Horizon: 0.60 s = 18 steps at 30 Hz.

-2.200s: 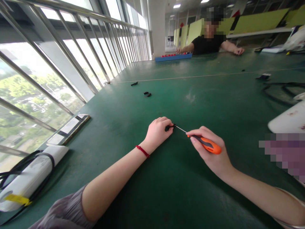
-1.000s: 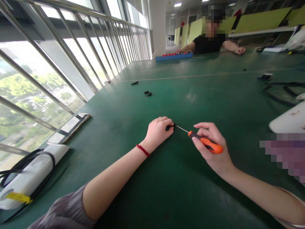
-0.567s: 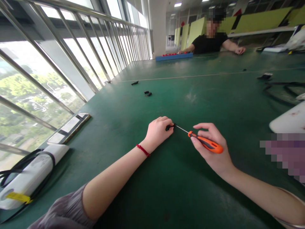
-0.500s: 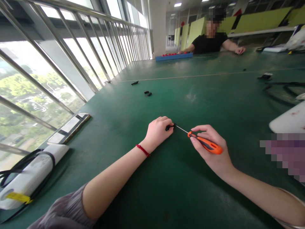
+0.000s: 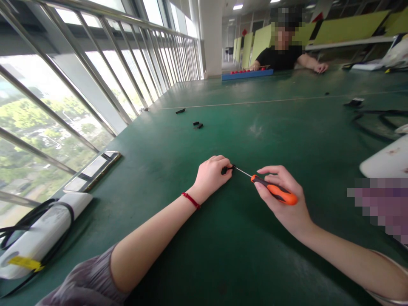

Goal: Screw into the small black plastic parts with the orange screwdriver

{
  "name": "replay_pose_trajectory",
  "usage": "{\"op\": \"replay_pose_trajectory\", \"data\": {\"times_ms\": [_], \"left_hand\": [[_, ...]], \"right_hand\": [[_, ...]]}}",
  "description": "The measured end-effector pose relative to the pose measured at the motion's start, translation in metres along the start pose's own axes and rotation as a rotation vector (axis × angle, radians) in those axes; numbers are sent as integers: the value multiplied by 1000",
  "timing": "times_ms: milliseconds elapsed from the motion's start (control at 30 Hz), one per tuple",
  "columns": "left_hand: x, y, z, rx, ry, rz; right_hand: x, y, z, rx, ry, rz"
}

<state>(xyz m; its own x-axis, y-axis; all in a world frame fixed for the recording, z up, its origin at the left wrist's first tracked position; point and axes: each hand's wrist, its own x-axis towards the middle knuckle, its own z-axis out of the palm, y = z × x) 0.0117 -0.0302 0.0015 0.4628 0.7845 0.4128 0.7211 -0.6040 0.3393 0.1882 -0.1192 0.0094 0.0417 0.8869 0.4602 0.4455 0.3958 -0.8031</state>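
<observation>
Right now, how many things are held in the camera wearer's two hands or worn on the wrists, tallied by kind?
Screwdriver, in the right hand: 1
Small black piece, in the left hand: 1
Red bracelet: 1
Total: 3

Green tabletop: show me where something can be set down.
The green tabletop is bare between the forearms, and beyond the screwdriver, right of the two black pieces. Crowded: the left edge, by the cable-wrapped white device; the right, by black cable and a white object.

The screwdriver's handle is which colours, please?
The screwdriver handle is orange with dark grey, best seen in the head view.
</observation>
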Motion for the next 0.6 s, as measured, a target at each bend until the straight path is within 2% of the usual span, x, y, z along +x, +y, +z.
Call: {"op": "replay_pose_trajectory", "data": {"times_ms": [200,433,600], "left_hand": [[0,0,0,-1,0,5],[0,0,-1,-5,-2,4],[0,-1,-1,3,-6,12]], "right_hand": [[2,5,1,33,131,-83],[0,1,-1,31,-10,27],[2,3,0,10,170,-73]]}}
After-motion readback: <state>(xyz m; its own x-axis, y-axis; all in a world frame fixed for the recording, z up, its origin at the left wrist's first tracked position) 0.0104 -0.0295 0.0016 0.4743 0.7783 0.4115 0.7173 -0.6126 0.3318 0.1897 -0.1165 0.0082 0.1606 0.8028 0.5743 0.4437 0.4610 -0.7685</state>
